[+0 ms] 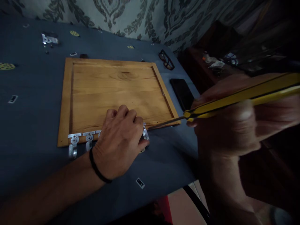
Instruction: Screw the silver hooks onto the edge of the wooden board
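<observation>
A framed wooden panel (112,93) lies flat on the cloth-covered table. Along its near edge sits a row of silver metal hooks (74,140), the left ones with screws in their plates. My left hand (119,137), a black band on its wrist, rests over this edge with curled fingers. Its thumb and fingers close around the rightmost metal hook (145,132), partly hidden by the hand. My right hand (225,125) grips a yellow-and-black screwdriver (211,107). The thin shaft points left, its tip close to that hook; whether it touches a screw I cannot tell.
Right of the panel lie a dark phone (181,92) and eyeglasses (166,59). More metal hardware (49,39) with small dark pieces is at the far left. A patterned wall covering (131,18) rises behind the table. Dark furniture (201,65) with clutter stands at right.
</observation>
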`<state>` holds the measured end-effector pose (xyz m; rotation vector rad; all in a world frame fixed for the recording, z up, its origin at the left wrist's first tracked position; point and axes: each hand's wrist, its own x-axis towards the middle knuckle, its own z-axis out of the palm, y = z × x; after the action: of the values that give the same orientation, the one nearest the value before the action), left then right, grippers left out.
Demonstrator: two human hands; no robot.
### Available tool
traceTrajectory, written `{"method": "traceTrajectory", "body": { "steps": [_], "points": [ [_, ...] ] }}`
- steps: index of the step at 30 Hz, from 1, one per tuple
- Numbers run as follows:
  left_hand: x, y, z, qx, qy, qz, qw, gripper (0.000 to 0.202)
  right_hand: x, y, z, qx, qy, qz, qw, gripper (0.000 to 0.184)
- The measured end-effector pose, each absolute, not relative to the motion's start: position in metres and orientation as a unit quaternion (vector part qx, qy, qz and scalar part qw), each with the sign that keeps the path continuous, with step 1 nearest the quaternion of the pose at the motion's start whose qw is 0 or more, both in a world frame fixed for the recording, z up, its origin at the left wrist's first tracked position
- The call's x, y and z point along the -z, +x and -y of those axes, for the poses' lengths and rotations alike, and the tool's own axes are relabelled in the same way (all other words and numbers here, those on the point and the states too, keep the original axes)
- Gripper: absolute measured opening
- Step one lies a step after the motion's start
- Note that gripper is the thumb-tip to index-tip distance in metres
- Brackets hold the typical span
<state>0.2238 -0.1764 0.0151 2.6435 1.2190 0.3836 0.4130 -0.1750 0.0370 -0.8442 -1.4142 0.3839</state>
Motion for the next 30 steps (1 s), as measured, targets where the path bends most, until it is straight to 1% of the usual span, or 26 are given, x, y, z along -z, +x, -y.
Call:
{"method": "traceTrajectory", "body": {
  "steps": [2, 3, 7, 10, 14, 20, 25, 30],
  "points": [
    [-0.015, 0.223, 0.177, -0.132, 0.895, -0.413, 0.101, 0.027, -0.036, 0.414, 0.175, -0.104, -0.388, 0.623, 0.671, 0.019],
    [-0.015, 0.223, 0.177, -0.133, 0.895, -0.414, 0.101, 0.027, -0.035, 0.414, 0.175, -0.086, -0.393, 0.632, 0.662, 0.02],
    [-0.017, 0.224, 0.178, -0.126, 0.893, -0.42, 0.106, 0.029, -0.031, 0.417, 0.174, -0.148, -0.387, 0.673, 0.612, 0.011],
    [-0.017, 0.225, 0.177, -0.122, 0.893, -0.419, 0.108, 0.03, -0.029, 0.419, 0.171, -0.126, -0.349, 0.704, 0.606, 0.008],
    [-0.016, 0.224, 0.177, -0.13, 0.894, -0.415, 0.106, 0.029, -0.026, 0.42, 0.167, -0.099, -0.341, 0.718, 0.598, 0.012],
    [-0.015, 0.223, 0.178, -0.138, 0.894, -0.414, 0.101, 0.029, -0.027, 0.414, 0.172, -0.124, -0.39, 0.716, 0.565, 0.013],
    [-0.016, 0.223, 0.178, -0.131, 0.895, -0.414, 0.107, 0.028, -0.029, 0.41, 0.175, -0.124, -0.394, 0.705, 0.576, 0.015],
    [-0.015, 0.223, 0.178, -0.136, 0.894, -0.414, 0.101, 0.028, -0.029, 0.41, 0.174, -0.124, -0.4, 0.709, 0.567, 0.01]
  ]
}}
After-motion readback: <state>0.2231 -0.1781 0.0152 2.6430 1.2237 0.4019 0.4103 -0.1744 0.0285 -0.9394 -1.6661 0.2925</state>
